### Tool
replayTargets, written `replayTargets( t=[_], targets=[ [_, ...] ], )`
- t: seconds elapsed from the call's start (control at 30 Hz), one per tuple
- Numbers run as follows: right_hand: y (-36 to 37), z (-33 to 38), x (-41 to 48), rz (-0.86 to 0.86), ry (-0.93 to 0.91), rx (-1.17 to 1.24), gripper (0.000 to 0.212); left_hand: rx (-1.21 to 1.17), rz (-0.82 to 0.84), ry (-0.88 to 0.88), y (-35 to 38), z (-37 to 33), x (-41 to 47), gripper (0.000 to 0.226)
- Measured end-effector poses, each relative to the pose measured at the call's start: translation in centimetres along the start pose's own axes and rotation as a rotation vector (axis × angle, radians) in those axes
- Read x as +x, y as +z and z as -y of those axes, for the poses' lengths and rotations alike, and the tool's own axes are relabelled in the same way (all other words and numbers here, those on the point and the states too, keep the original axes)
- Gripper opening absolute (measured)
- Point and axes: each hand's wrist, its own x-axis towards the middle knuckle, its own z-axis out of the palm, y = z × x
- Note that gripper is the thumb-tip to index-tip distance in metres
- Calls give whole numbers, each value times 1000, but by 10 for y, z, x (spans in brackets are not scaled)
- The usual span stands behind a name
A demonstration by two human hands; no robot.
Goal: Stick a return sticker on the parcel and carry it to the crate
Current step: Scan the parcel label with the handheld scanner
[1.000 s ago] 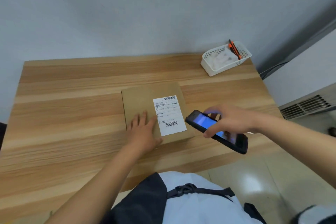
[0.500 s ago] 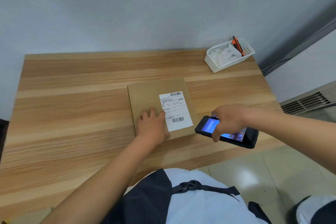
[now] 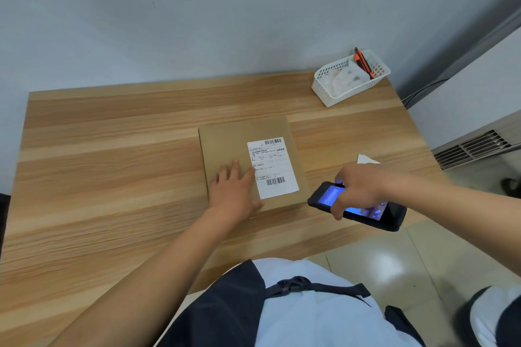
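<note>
Parcel [image 3: 225,144] mid-table [image 3: 112,166], label [image 3: 273,167] on its right half, left hand [image 3: 234,191] flat on its near left, handheld scanner [image 3: 363,210] right of parcel, basket [image 3: 349,77] at far right corner.

Your wooden tabletop [image 3: 112,177] carried the parcel [image 3: 225,144] at its middle, a white basket [image 3: 338,93] at the far right corner, and a paper scrap [image 3: 365,159] near the right edge.

Left hand [image 3: 235,191] flat, palm down, fingers [image 3: 236,167] spread, forearm stretched forward from lower left. Right hand [image 3: 359,191] curled in grip, fingers bent down, forearm reaching in from right.
</note>
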Motion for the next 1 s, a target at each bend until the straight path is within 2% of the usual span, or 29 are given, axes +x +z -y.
replayTargets(
  t=[0.07,0.2,0.27,0.47,0.63,1.0],
  targets=[
    [10,-12,6,-21,22,78,57,4,-2,6,0,-3,2,89],
    [46,-43,28,-66,131,339,51,14,0,5,4,-12,5,89],
    [68,-58,40,-105,204,351,53,16,-6,14,7,-19,6,88],
    [116,-78,81,-256,316,431,74,-23,-13,39,17,-42,6,87],
    [132,-72,109,-339,320,604,86,-88,-4,2,20,-48,10,88],
    [152,-77,139,-402,246,484,93,-171,-3,-212,15,-77,16,96]
  ],
)
